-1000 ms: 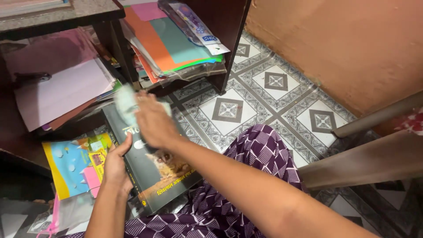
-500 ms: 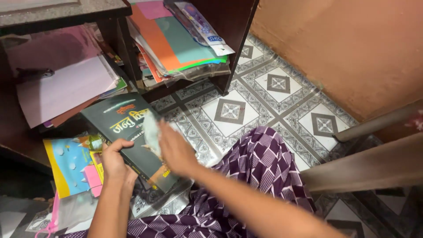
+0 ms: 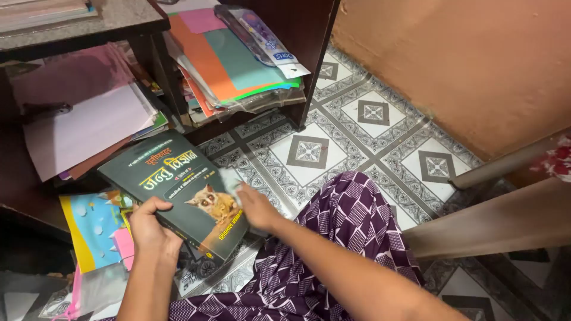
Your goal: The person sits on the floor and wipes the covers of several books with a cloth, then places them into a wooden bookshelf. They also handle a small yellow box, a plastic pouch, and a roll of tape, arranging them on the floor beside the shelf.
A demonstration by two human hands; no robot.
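A tiled floor point(image 3: 369, 113) and a dark shelf point(image 3: 309, 35) full of papers point(image 3: 238, 65) were seen. Over the floor, a green book point(image 3: 178, 190) was gripped by the left hand point(image 3: 151, 229). A small cloth point(image 3: 231, 178) was pinched in the right hand point(image 3: 256, 208) on the book's edge.

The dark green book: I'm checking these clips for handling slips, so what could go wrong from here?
The dark green book is gripped only at its lower left edge by the left hand, while the right hand presses a pale cloth on the cover; a firm push might tip it from that grip. The shelf's stack of coloured paper overhangs its edge with a plastic packet on top, so a knock could slide them onto the tiled floor.
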